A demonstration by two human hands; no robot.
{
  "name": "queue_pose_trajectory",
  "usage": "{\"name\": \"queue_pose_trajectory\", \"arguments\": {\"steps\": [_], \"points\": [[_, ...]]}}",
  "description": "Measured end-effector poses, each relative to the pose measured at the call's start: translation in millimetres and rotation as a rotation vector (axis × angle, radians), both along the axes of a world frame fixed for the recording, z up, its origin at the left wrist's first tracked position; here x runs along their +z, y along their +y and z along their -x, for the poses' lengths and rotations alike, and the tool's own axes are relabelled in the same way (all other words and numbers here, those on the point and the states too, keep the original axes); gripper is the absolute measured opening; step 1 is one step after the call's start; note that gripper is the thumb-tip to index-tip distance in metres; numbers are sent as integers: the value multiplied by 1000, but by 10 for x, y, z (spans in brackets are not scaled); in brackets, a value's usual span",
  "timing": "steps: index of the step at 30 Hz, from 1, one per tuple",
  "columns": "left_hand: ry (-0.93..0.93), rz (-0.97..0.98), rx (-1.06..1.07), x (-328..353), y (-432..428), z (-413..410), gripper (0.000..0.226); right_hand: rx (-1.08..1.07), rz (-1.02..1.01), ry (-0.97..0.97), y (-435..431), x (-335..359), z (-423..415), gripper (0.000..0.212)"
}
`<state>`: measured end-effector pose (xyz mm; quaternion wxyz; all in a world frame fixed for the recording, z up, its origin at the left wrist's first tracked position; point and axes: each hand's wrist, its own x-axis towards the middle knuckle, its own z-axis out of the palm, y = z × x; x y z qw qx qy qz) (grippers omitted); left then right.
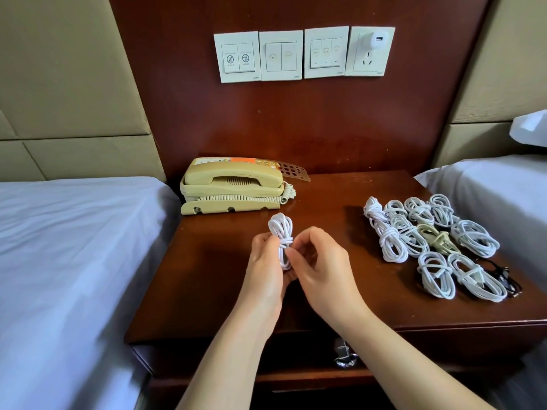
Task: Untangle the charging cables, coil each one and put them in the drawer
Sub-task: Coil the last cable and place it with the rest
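A coiled white charging cable [281, 229] stands upright above the middle of the wooden nightstand [325, 220], wrapped round its waist with its own cord. My left hand [265, 261] grips its lower part from the left. My right hand [318, 261] pinches the cable at the wrap from the right. Several coiled white cables [429, 232] lie in a group on the nightstand's right side, one cream cable [441, 239] among them and a black cable [506, 276] at the group's near right edge. The drawer's metal handle [343, 355] shows below the top's front edge.
A cream telephone [231, 184] sits at the back left of the nightstand. Wall switches [281, 56] and a socket with a white charger [374, 44] are on the wooden panel behind. White beds [59, 261] flank the nightstand on both sides.
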<state>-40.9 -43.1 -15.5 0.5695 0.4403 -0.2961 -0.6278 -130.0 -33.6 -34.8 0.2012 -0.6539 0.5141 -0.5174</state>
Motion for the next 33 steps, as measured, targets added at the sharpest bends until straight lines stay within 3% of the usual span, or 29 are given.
{"name": "queue_pose_trajectory", "arguments": {"steps": [7,25,33], "points": [[-162,45,80,-38,-8,27,27,-86,65,53,27,-1,-107,13],[18,-39,-18,97,12,-98,30,-38,171,251,41,66,-120,10],[-64,48,29,111,44,-6,29,-75,175,192,16,74,-102,11]]}}
